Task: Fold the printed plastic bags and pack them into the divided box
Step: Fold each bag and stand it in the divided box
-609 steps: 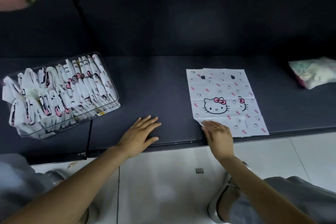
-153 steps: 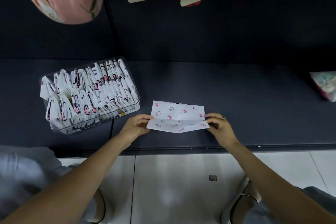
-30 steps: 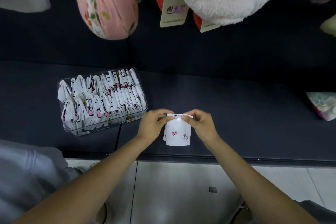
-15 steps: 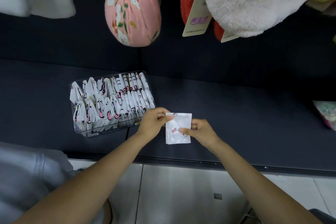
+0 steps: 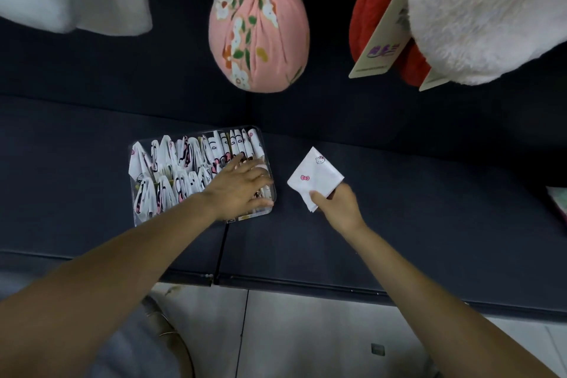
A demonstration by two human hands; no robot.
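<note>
Likely a slot-clearing move: left hand (image 5: 242, 186), fingers spread flat, presses the packed bags in the clear plastic divided box (image 5: 270, 163), seemingly to open a gap. Right hand (image 5: 336, 204) pinches the folded white cartoon-print plastic bag (image 5: 314, 176) by its 6 o'clock corner; the rest fans toward 12, at the box's 3 o'clock

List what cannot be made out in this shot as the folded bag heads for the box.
- Head view: the box corner under the left hand; the hand covers any free slot.
- Head view: the folded bag lower corner, hidden inside the right hand.
- Head view: the box dividers, buried under packed bags.
- Head view: the pale packet at right, cut by the frame edge.
- Head view: hang tag print, too blurred.
</note>
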